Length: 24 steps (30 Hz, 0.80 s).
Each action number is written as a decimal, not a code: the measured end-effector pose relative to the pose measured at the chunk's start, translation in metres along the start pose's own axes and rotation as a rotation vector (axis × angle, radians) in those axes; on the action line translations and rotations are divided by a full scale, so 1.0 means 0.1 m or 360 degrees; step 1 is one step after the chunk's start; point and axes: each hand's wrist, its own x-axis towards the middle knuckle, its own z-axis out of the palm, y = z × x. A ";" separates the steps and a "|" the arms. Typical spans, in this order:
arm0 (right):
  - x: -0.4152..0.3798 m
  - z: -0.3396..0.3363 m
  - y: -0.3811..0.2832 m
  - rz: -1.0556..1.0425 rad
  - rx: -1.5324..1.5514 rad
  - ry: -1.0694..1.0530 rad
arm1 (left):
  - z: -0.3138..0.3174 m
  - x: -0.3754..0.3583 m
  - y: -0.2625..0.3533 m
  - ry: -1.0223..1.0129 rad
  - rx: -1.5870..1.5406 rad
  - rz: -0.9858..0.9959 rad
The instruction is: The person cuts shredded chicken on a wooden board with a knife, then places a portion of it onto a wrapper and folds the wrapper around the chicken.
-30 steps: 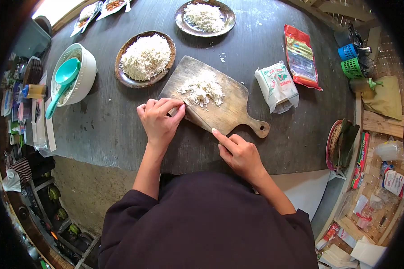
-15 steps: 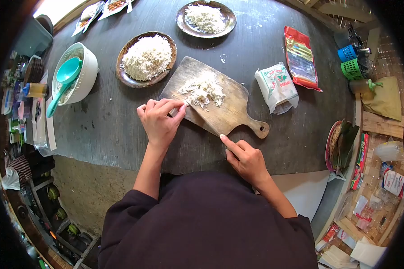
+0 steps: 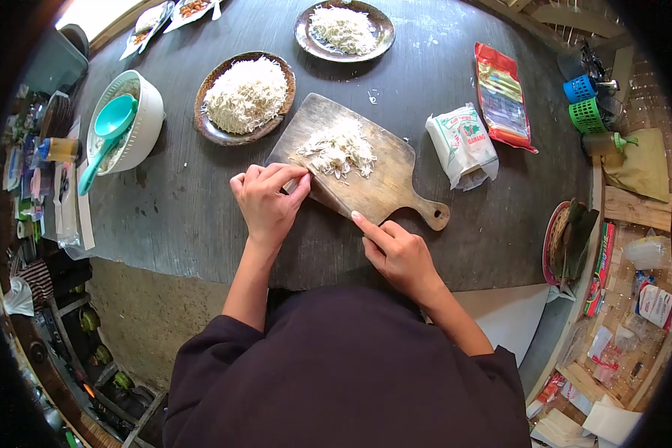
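Observation:
A wooden cutting board lies on the dark table, with a small pile of pale shreds on it. My left hand pinches some of the pale shreds at the board's left edge. A thin knife runs from the left fingertips toward my right hand. That right hand is closed on the knife, its index finger stretched along the blade's back; the handle is hidden under the palm. Beyond the board stands a brown plate heaped with pale shreds.
Another plate of shreds sits at the back. A white basket with a turquoise scoop stands left. Right of the board are a paper package and a red packet. A round woven tray is by the right edge.
My right hand and the knife have moved slightly left, toward my left hand. My left hand has barely moved.

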 end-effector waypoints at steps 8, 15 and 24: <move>-0.05 0.03 0.01 0.0001 -0.0044 0.0031 | 0.03 -0.03 -0.03 0.0042 -0.0045 -0.0001; -0.25 -0.03 0.06 0.0051 0.0004 0.0047 | 0.01 -0.02 0.02 0.0020 -0.0024 -0.0007; -0.16 -0.02 0.02 0.0027 0.0059 0.0000 | 0.03 -0.02 -0.01 0.0042 0.0008 0.0015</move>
